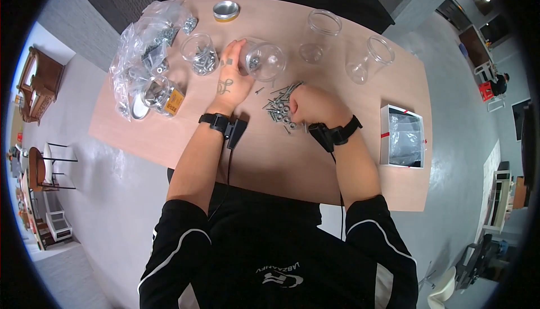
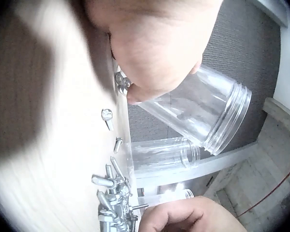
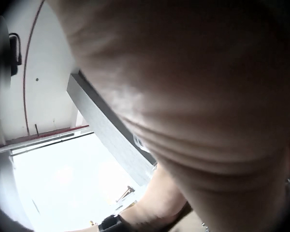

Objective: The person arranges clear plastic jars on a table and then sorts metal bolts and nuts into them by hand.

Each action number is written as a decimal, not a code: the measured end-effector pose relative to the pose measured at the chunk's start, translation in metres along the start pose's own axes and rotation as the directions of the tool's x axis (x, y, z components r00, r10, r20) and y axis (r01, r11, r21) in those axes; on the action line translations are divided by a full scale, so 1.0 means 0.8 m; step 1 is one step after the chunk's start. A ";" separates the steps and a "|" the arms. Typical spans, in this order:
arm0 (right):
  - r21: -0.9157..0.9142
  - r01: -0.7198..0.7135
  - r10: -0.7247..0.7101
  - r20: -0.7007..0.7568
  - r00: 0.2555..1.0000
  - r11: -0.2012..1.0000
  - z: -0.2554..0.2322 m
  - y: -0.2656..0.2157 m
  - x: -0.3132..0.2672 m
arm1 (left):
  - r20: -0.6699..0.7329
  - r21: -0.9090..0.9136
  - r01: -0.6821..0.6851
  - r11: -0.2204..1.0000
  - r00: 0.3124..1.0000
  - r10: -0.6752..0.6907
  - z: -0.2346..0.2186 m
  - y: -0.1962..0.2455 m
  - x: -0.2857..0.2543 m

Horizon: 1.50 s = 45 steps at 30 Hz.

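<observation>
the right hand [image 1: 318, 105], its fingers bent and pointing down, rests at the pile of screws [image 1: 278, 107] on the table [image 1: 264, 157]; its fingertips are hidden, so i cannot tell whether they pinch anything. a small loose screw [image 1: 259, 90] lies between the pile and the left hand [image 1: 232, 81]. that hand grips the open jar [image 1: 270, 71], fingers and thumb set around its side, roughly as wide apart as the jar is thick. the open jar is just beyond the pile, tilted, with a few metal bits [image 1: 255, 62] inside.

to the right, a white box [image 1: 385, 150] holds a clear plastic packet [image 1: 406, 139]. over on the left, a jar with an orange label [image 1: 160, 92] lies tipped beside a round lid [image 1: 140, 107]. past it are a jar of bolts [image 1: 203, 61] and clear bags [image 1: 138, 44] with metal hardware in them. farther off, two clear jars [image 1: 320, 37] [image 1: 364, 64] stand upright on the right, and a silver lid [image 1: 226, 9] lies near the far edge.
</observation>
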State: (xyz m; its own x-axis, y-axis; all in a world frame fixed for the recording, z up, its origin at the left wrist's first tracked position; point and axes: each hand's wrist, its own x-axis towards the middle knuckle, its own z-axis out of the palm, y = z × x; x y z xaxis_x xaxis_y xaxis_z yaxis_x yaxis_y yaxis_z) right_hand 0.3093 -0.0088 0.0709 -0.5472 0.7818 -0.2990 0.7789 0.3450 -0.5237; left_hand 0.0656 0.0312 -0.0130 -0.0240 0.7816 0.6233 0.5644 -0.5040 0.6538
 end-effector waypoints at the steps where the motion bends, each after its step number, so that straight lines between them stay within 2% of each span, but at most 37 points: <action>1: 0.069 0.005 -0.004 -0.011 1.000 0.998 -0.003 0.000 -0.001 | 0.000 -0.001 -0.001 1.000 1.000 0.001 0.000 -0.001 0.000; 2: 0.068 0.005 -0.004 -0.010 1.000 0.998 -0.003 0.002 0.000 | 0.001 -0.012 0.001 1.000 1.000 -0.001 0.000 -0.002 -0.001; 4: 0.143 0.097 -0.077 -0.140 0.987 0.985 -0.002 0.004 0.002 | 0.001 -0.023 0.007 1.000 1.000 -0.007 0.000 -0.002 -0.001; 8: 0.131 0.108 -0.094 -0.112 0.989 0.985 0.000 0.002 0.009 | 0.010 -0.003 0.018 1.000 1.000 -0.018 0.000 -0.003 -0.001; 11: 0.068 0.044 -0.038 -0.078 0.996 0.997 0.005 0.003 0.014 | 0.007 0.005 0.011 1.000 1.000 -0.011 0.001 -0.003 0.001; 14: 0.081 0.053 -0.041 -0.146 0.988 0.995 0.010 0.007 0.014 | 0.005 0.001 0.017 1.000 1.000 -0.017 0.000 -0.003 0.001; 16: 0.029 0.158 -0.149 -0.199 0.968 0.987 0.013 0.008 0.012 | 0.007 0.004 0.016 1.000 1.000 -0.016 0.000 -0.003 0.001; 20: -0.002 0.126 -0.124 -0.201 0.972 0.992 0.019 -0.005 -0.001 | 0.001 0.007 0.003 1.000 1.000 -0.003 0.000 -0.006 0.000; 23: -0.052 0.156 -0.164 -0.245 0.956 0.986 0.031 -0.006 0.000 | -0.006 0.006 -0.008 1.000 1.000 0.008 0.000 -0.008 0.000; 25: -0.150 0.133 -0.167 -0.245 0.955 0.980 0.037 -0.008 0.004 | -0.007 0.016 -0.006 1.000 1.000 0.006 -0.001 -0.007 0.000; 28: -0.164 0.163 -0.203 -0.268 0.942 0.973 0.040 -0.013 0.005 | -0.007 0.016 -0.013 1.000 1.000 0.013 -0.002 -0.004 0.000; 30: -0.167 0.165 -0.204 -0.258 0.944 0.972 0.042 -0.010 0.009 | 0.013 -0.027 0.029 0.999 0.999 -0.029 -0.003 0.000 0.000; 35: -0.157 0.147 -0.183 -0.244 0.952 0.977 0.039 -0.015 0.009 | 0.004 -0.024 0.028 0.999 1.000 -0.028 -0.003 0.002 0.000; 37: -0.105 0.097 -0.120 -0.242 0.963 0.990 0.034 -0.021 0.007 | 0.008 -0.021 0.034 0.999 0.999 -0.034 -0.003 0.001 0.001; 41: -0.014 0.083 -0.083 -0.256 0.963 0.996 0.022 -0.032 0.000 | 0.017 -0.050 0.053 0.997 0.998 -0.052 -0.002 0.000 0.000; 43: -0.090 0.225 -0.242 -0.345 0.907 0.970 0.031 -0.022 0.008 | 0.024 -0.079 0.066 0.995 0.998 -0.065 -0.001 -0.002 -0.001; 45: -0.132 0.229 -0.261 -0.335 0.905 0.964 0.044 -0.011 0.018 | 0.023 -0.064 0.058 0.996 0.998 -0.056 0.000 -0.004 0.000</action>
State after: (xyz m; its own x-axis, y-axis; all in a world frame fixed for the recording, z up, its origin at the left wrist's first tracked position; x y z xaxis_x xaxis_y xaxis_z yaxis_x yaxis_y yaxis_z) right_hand 0.2837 -0.0186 0.0427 -0.5960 0.7919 0.1333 0.6661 0.5802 -0.4687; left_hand 0.0638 0.0328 -0.0156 -0.0370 0.8170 0.5755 0.5078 -0.4807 0.7149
